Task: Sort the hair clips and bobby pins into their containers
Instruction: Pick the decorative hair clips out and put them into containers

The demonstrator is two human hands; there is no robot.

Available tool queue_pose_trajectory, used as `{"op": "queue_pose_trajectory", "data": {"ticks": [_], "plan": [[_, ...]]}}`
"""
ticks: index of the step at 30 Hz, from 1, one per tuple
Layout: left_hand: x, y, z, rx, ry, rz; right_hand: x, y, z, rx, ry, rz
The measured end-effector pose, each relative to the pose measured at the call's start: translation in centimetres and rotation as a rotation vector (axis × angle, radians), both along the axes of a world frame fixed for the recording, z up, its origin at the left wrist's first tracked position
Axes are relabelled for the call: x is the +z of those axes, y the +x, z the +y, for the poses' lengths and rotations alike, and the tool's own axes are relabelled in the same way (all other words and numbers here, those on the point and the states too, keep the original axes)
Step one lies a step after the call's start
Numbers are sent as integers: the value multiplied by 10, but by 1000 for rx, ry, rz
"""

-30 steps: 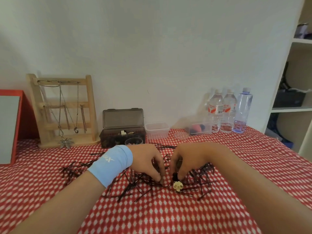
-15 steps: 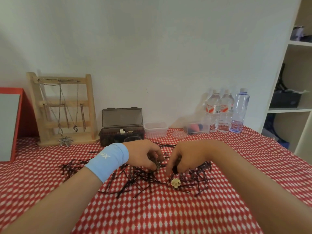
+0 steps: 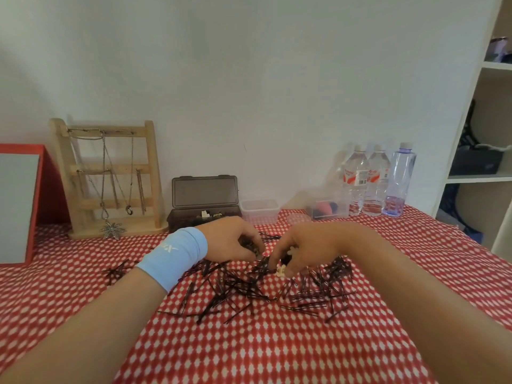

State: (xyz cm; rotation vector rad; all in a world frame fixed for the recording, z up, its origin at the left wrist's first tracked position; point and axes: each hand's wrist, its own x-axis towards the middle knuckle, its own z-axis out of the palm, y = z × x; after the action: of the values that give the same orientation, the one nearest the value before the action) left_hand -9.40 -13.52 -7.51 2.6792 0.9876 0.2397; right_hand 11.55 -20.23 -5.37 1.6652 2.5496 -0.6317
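Cream clip [image 3: 291, 249] half hidden in right hand [image 3: 309, 245], left hand [image 3: 230, 239] grip blurred

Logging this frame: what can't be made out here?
Head view, left hand: curled fingers cover the dark item they pinch; clip or pin unclear.
Right hand: fingers half hide a cream clip.
Dark box contents: too small, partly behind the left hand.
Mirror: cut off by left edge.
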Motion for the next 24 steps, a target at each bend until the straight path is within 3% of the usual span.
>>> {"op": "queue_pose_trajectory", "data": {"ticks": [8, 14, 24], "plan": [[26, -34, 51, 245, 145, -135, 14, -33, 76, -114, 270, 157], [31, -61, 108, 417, 188, -190, 14, -71, 155, -114, 420, 159], [0, -74, 145, 458, 137, -255, -9, -93, 202, -105, 421, 252]]}}
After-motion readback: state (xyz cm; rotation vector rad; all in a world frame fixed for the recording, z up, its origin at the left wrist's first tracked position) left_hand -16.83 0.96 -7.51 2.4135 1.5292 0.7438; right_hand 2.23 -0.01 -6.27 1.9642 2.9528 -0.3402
